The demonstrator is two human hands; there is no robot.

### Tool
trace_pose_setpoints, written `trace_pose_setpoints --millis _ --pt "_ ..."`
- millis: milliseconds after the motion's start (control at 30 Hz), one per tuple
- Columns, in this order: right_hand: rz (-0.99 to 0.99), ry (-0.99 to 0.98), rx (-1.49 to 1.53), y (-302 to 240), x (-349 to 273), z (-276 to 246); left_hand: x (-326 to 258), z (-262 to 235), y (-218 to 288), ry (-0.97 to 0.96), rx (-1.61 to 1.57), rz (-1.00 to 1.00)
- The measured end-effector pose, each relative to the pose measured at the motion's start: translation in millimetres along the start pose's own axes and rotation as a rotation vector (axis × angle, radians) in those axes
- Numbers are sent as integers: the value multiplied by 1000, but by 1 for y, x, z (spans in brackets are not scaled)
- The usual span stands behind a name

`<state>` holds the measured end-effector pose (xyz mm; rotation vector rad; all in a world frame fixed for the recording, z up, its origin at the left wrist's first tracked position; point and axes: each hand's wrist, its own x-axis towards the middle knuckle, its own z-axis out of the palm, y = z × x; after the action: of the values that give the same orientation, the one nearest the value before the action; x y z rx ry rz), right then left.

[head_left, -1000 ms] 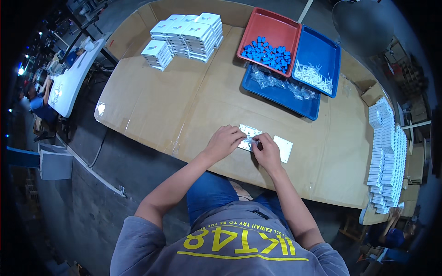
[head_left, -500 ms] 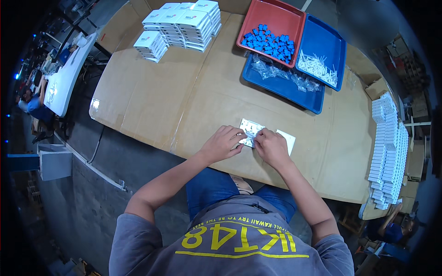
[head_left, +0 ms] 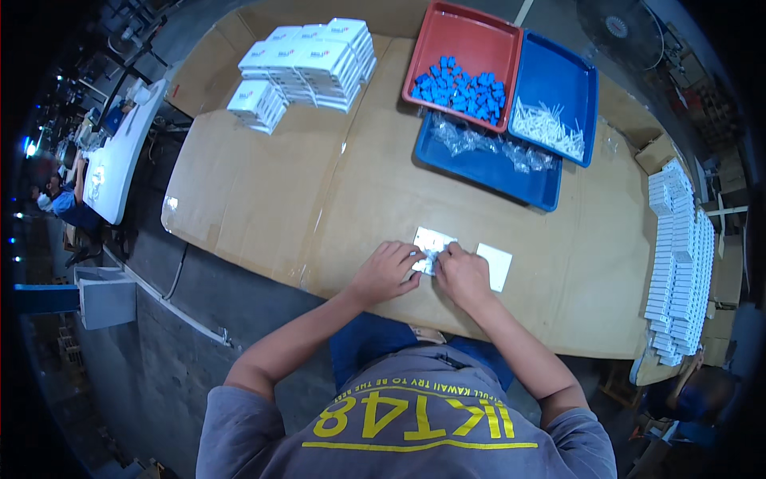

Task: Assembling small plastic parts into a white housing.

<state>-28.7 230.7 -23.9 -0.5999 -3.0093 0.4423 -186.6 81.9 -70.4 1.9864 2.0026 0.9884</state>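
My left hand [head_left: 387, 272] and my right hand [head_left: 463, 275] meet at the near edge of the cardboard-covered table [head_left: 263, 191]. Between the fingertips of both is a small clear plastic bag [head_left: 432, 257], pinched over a white flat plate [head_left: 431, 241]. Another white square plate [head_left: 496, 265] lies just right of my right hand. What is inside the bag cannot be made out.
At the far side stand a red tray [head_left: 471, 40] of small blue parts, a blue tray [head_left: 558, 80] of white parts and a blue tray [head_left: 487, 168] with clear bags. Stacked white boxes [head_left: 307, 60] sit far left, rows of white boxes [head_left: 678, 247] at right. A person [head_left: 60, 195] sits far left.
Both hands have stayed together over the white plate; my fingers have closed in on the small clear bag. The view has shifted slightly.
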Motion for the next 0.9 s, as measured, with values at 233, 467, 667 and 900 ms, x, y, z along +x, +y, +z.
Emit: trace_pose_setpoints --millis 233,467,667,900 --pt "63 26 112 4 -5 -4 2 -5 4 -28 -11 -3" --pt "248 56 316 24 75 -63 -1 -13 1 41 65 19" --pt "113 539 354 113 232 -77 13 -19 0 -42 -25 -81" --pt "1 517 -134 154 351 -75 12 -22 0 -24 -16 -79"
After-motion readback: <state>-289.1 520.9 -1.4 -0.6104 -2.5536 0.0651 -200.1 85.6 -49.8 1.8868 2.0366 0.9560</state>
